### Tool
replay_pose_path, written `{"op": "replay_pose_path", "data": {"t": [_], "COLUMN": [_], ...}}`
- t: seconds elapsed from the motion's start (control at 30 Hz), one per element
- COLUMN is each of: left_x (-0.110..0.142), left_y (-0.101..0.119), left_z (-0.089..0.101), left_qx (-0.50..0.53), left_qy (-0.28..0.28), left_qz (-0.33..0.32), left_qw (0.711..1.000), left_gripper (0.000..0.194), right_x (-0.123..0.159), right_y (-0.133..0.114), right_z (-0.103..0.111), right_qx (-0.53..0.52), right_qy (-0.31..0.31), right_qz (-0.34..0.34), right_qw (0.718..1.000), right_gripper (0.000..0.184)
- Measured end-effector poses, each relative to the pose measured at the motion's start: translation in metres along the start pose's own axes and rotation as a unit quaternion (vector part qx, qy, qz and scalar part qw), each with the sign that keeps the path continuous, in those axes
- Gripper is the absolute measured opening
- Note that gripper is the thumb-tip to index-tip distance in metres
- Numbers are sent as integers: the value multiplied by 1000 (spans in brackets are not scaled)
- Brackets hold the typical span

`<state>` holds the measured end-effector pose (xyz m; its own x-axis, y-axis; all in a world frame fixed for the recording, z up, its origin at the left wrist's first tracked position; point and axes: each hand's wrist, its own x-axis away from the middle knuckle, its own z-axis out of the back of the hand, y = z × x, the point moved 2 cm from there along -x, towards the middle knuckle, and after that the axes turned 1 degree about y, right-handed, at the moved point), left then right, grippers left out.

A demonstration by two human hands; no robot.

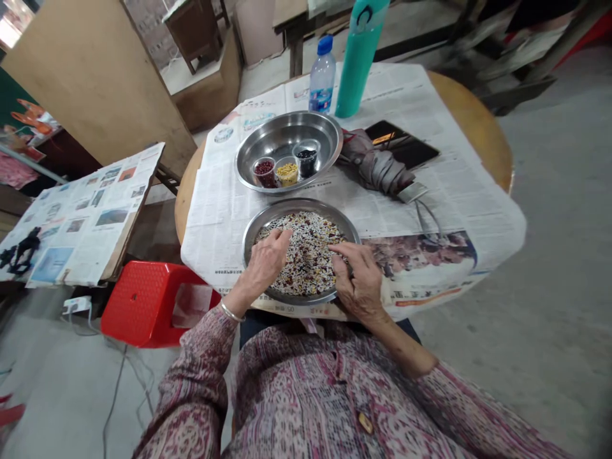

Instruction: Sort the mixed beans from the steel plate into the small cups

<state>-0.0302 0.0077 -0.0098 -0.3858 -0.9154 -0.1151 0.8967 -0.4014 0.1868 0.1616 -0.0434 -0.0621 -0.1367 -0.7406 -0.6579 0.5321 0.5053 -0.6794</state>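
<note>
a steel plate of mixed grains (296, 205) sits before a steel basin (277, 137) holding three small cups (287, 171), both on newspaper (215, 217).

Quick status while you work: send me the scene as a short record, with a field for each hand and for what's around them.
left hand: fingers in the mixed grains on a steel plate
right hand: fingers on the grains, near the plate's rim
beyond the plate: steel bowl holding three small cups of red, yellow and black contents
also on the table: water bottle, green flask, folded umbrella
surface: newspaper over a round wooden table
</note>
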Motion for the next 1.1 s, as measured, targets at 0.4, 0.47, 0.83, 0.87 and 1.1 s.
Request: {"op": "replay_pose_path", "data": {"t": [0.4, 0.47, 0.83, 0.87, 1.1], "left_x": [30, 27, 5, 0, -25], "left_y": [-29, -31, -76, -82, -104], "left_z": [-3, -3, 8, 6, -27], "left_qx": [175, 176, 265, 291, 533], "left_qy": [254, 277, 321, 322, 164], "left_qz": [-31, -39, 27, 44, 78], "left_qw": [951, 944, 909, 900, 827], "left_gripper": [16, 25, 12, 8, 25], "right_x": [2, 2, -26, -31, -40], "right_y": [4, 5, -12, -14, -19], "right_z": [-2, -2, 18, 21, 15], "right_qx": [14, 25, 62, 64, 118], "right_qy": [-23, -28, -177, -223, -510], "right_qz": [8, 8, 113, 123, 150], "right_qw": [1000, 999, 976, 965, 839], "right_gripper": [17, 15, 9, 11, 21]}}
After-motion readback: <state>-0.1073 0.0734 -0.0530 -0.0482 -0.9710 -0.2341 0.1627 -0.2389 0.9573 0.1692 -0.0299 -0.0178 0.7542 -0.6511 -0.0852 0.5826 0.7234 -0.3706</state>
